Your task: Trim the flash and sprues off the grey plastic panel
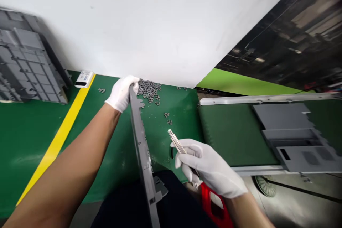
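Note:
My left hand [123, 93], in a white glove, grips the far end of a long grey plastic panel [143, 149]. The panel stands on edge, its near end by my lap. In my gloved right hand [203, 164] is a utility knife [177, 142], its tip pointing up and left, apart from the panel. Just right of my left hand lies a pile of small grey hook-shaped clips [149, 91]. A couple of loose clips [168, 118] lie between the pile and the knife. The panel's far side is hidden.
Several grey panels [29, 57] lean against the white wall [149, 25] at left. Near them are a white device [84, 79] and yellow tape [72, 114] on the green table [98, 142]. A conveyor belt [229, 135] at right carries a grey panel [299, 139]. Something red [213, 203] stands below.

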`<state>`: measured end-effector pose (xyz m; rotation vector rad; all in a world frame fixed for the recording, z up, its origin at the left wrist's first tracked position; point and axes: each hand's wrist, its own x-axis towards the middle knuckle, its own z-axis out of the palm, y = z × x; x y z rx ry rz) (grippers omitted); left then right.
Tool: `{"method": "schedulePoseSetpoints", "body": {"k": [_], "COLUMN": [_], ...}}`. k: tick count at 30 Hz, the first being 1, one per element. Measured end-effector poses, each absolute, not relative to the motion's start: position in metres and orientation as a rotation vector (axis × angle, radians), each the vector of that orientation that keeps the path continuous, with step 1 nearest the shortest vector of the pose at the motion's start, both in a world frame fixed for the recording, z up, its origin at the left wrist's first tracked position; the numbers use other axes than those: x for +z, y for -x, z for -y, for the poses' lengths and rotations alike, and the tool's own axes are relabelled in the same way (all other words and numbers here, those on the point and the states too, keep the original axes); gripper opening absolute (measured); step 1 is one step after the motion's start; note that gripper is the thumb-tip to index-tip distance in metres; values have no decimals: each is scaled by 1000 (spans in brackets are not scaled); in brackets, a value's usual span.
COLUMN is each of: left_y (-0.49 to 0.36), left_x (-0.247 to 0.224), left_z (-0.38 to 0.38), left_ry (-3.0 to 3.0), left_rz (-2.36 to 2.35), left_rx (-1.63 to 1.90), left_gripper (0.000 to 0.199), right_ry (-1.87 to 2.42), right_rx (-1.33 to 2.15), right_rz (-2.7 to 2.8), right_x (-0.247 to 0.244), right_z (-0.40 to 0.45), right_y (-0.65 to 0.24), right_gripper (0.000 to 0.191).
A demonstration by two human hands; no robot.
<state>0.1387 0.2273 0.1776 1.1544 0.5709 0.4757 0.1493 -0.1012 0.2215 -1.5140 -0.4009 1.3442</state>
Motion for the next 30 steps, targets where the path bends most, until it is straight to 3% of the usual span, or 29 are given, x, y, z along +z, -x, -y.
{"method": "schedulePoseSetpoints", "body": {"k": [5,10,18,26,30], "left_y": [-142,-144,-138,-134,-132], "left_x": [180,180,181,175,171], "left_z": [-231,-230,-228,-229,-227], "left_ry": [-1167,-1170,-1115,-1132,-1124], "left_rz": [-596,-565,-562,-523,-531], "left_rx": [378,385,433,476,500], "left_gripper": [38,41,37,34,34], "right_ry": [1374,1382,1478,1694,1888], "right_rx": [1072,953,1062,1227,1231], "right_rz": [235,106,269,541,749], "right_x": [187,183,195,222,245], "right_z": [110,110,109,105,101], "right_y": [-145,-138,-137,-145,-137], "right_gripper": [40,35,51,33,41]}}
